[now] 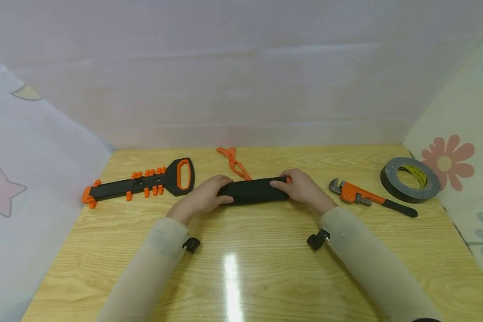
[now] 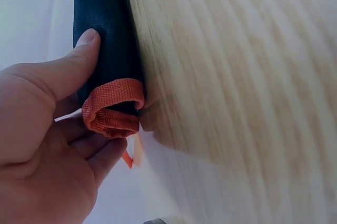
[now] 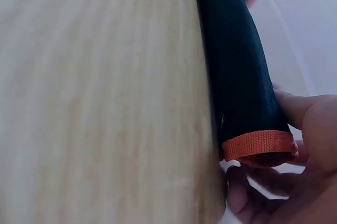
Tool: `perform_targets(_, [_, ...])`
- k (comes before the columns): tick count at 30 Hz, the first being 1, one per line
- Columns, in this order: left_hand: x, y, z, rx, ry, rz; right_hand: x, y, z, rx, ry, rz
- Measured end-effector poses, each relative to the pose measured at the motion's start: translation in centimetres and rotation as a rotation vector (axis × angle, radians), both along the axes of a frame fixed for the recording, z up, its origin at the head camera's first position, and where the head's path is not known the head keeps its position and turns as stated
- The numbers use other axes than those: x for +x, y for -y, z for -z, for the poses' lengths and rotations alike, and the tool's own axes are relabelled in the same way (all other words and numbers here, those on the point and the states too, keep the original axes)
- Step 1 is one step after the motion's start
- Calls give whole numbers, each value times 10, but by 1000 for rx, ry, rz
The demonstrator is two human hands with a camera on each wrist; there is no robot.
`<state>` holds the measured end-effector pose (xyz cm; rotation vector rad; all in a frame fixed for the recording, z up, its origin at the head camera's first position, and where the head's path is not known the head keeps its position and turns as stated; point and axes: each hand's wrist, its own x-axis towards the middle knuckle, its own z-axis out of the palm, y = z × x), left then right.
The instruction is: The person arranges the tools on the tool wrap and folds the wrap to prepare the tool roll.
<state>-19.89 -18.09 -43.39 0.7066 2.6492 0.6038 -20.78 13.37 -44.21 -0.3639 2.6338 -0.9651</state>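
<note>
A rolled-up black fabric tool roll (image 1: 252, 191) with orange edging lies crosswise on the wooden table. My left hand (image 1: 206, 193) grips its left end, thumb on the near side and fingers behind. At the other end my right hand (image 1: 303, 187) holds the roll in the same way. An orange tie strap (image 1: 235, 163) trails from its far side toward the back wall. In the left wrist view, the orange binding (image 2: 113, 92) shows the coiled end beside my fingers. The right wrist view shows the other end's orange trim (image 3: 260, 144).
Left of the hands lies a black plastic rail (image 1: 141, 182) with orange clips and a looped handle. To the right are an orange pipe wrench (image 1: 366, 196) and a roll of grey tape (image 1: 392, 179). Cloth-like walls (image 1: 241, 89) border the wooden table (image 1: 265, 268).
</note>
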Motion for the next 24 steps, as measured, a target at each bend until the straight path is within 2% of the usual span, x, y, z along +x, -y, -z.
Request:
perform_targets(4, [5,4,1,11,-1,-2,8,-3,2,-48,-82,-55])
perform_targets(8, [11,9,0,24,1,6,18,-12,5,-80,-189,-154])
perform_targets(12, [11,10,0,36,-8,9,23,-20,8,-66,-230,-218])
perform_targets(17, [7,6,-1,40,-25,-2,21,-26,12,-50,-228,-197])
perform_targets(24, [0,-1,1,67,-64,-6,17,-34,7,-22,-165,-120])
